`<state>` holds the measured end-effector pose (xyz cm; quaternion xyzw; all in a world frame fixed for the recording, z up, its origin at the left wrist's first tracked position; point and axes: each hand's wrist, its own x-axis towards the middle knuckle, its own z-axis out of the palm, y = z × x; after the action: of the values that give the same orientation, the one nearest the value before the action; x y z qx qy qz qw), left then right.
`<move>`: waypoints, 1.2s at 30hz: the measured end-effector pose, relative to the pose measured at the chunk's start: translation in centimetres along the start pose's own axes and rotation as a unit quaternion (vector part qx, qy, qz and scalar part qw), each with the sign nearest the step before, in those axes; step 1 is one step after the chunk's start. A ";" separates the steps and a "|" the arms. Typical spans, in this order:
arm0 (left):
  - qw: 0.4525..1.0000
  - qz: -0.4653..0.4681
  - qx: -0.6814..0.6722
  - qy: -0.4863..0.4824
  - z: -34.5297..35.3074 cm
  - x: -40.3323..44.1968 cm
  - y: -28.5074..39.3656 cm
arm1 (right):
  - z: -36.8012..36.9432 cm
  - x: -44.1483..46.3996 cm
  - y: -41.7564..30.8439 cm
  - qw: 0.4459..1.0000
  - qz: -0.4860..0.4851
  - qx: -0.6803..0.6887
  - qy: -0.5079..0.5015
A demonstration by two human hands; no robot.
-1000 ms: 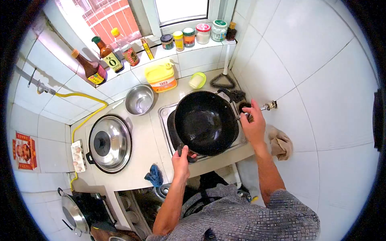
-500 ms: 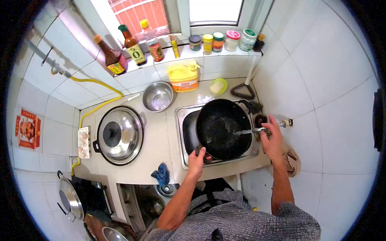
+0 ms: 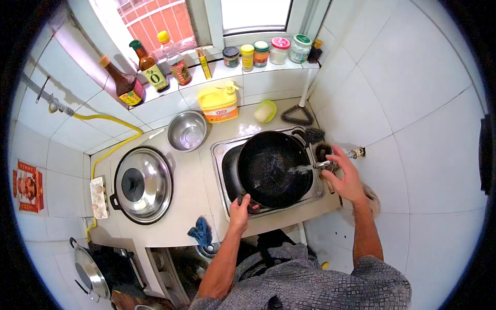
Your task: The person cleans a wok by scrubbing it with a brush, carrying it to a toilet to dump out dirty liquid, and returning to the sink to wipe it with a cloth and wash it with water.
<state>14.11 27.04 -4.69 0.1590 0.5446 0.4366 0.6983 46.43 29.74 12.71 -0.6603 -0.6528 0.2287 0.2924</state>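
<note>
A black wok point(image 3: 271, 173) rests over the metal sink point(image 3: 221, 157), with one handle toward me and the other at its far right. My left hand point(image 3: 239, 214) is closed around the near handle. From the tap point(image 3: 325, 165) on the right wall, water point(image 3: 299, 169) runs into the wok, and its inside looks wet. My right hand point(image 3: 349, 178) is beside the tap, thumb and fingers apart around it; whether they touch the tap is hard to see.
Left of the sink are a steel basin point(image 3: 187, 131), a lidded pan point(image 3: 143, 185), a blue cloth point(image 3: 200, 232) and an egg carton point(image 3: 99, 198). Behind it stand a yellow jug point(image 3: 218, 102) and a green bowl point(image 3: 265, 111). Bottles and jars line the sill. A brown cloth point(image 3: 371, 200) hangs right.
The view has shifted, moving the scene leftward in the picture. The fingers of my right hand have spread wider at the tap. My left hand keeps its hold on the wok handle; water still runs.
</note>
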 end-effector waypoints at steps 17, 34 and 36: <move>0.999 -0.012 -0.025 -0.041 -2.3 1.6 -1.4 | -3.1 1.0 -1.0 0.997 0.018 -0.006 -0.078; 1.000 0.002 -0.013 -0.009 -3.6 0.1 -0.4 | 1.1 2.2 -2.3 0.964 0.123 -0.180 0.149; 1.000 0.005 -0.003 -0.010 -3.9 0.1 -0.4 | 1.0 2.1 -2.1 0.967 0.100 -0.186 0.145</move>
<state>10.79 25.94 -6.43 0.1639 0.5352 0.4402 0.7021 44.29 31.82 13.56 -0.7910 -0.5652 0.0337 0.2318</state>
